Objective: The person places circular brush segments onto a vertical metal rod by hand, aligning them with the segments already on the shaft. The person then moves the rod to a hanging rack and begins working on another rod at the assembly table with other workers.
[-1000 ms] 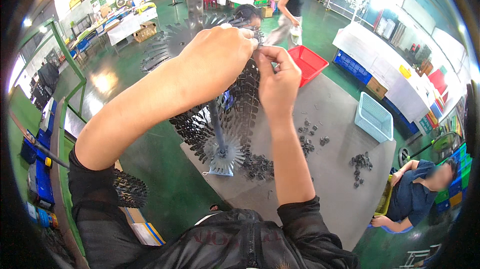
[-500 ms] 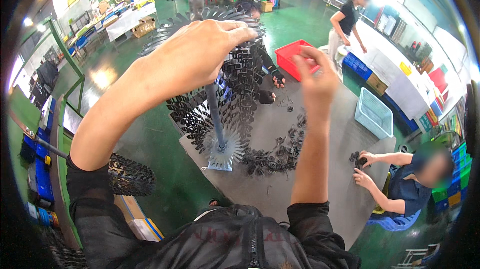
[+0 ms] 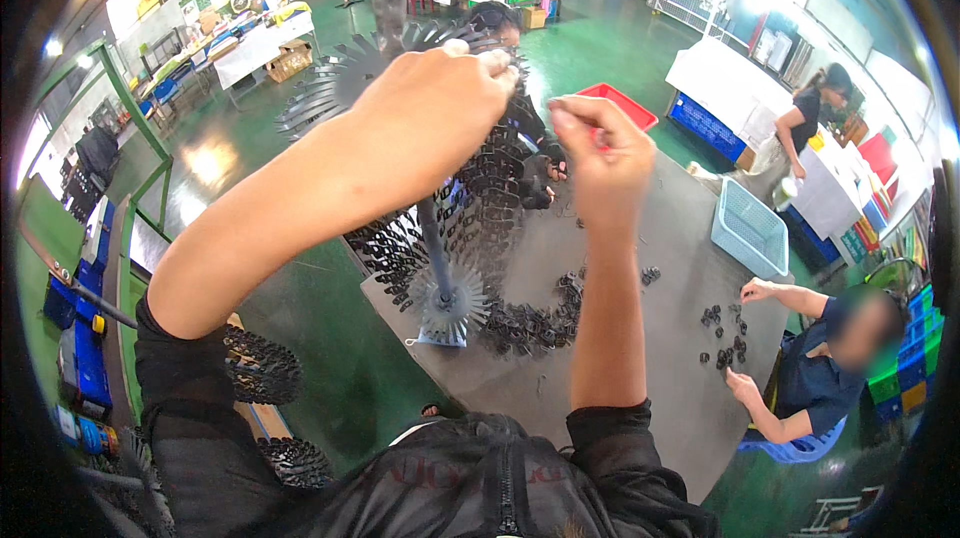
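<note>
A: Why is the left hand (image 3: 440,103) up at the top centre?
B: It grips the rack (image 3: 440,238), holding it steady.
A: And the right hand (image 3: 600,153)?
B: Pinched shut; on what, I cannot tell.

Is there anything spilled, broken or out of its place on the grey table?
Nothing looks damaged. Small black parts lie in a loose pile on the grey table beside the rack's base, with more scattered near a seated person's hands. The blue basket sits upright.

One spoked rack (image 3: 440,268), one red tray (image 3: 622,106), one blue basket (image 3: 750,233), three co-workers.
</note>
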The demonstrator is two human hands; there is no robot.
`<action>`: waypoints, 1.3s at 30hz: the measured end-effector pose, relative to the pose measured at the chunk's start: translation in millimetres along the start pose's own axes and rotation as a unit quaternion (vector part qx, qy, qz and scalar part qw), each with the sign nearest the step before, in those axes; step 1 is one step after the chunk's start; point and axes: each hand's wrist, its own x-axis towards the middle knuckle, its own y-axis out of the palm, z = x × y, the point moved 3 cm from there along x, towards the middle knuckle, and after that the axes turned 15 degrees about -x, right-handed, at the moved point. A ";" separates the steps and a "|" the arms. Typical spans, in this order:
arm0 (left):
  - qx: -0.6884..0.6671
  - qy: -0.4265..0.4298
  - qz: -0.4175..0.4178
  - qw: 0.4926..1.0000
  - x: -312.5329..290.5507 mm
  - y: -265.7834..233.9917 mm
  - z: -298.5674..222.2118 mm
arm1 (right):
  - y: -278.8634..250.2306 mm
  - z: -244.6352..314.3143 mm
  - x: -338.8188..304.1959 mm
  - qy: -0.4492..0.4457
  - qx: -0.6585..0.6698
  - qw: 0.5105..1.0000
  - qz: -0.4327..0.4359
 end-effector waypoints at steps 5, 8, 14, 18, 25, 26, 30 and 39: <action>-0.045 0.037 -0.038 0.998 -13.6 -2.3 20.4 | -55.4 -51.5 16.4 0.084 -0.172 0.981 0.031; -0.104 0.070 -0.050 0.991 -16.7 1.0 27.5 | -57.5 -54.5 16.0 0.028 -0.284 0.958 -0.020; -0.116 0.056 -0.031 0.991 -19.1 -3.7 25.2 | 22.8 15.2 -9.4 -0.088 -0.105 0.989 -0.063; -0.113 0.023 0.002 0.993 -8.3 -6.9 12.8 | 31.4 24.2 -12.4 -0.049 -0.167 0.979 -0.108; -0.004 -0.023 0.038 0.999 12.0 2.9 11.1 | 43.4 7.5 -6.1 0.015 -0.003 0.996 -0.092; 0.007 -0.018 0.038 0.999 10.8 3.1 10.7 | 35.8 2.7 -4.7 0.052 0.064 0.994 -0.065; 0.006 -0.017 0.024 1.000 11.7 3.0 21.0 | -16.6 -41.5 4.4 0.100 0.113 0.987 -0.054; -0.127 0.051 -0.010 0.990 -8.8 -4.6 33.9 | -29.1 -41.0 7.5 0.049 -0.199 0.979 -0.024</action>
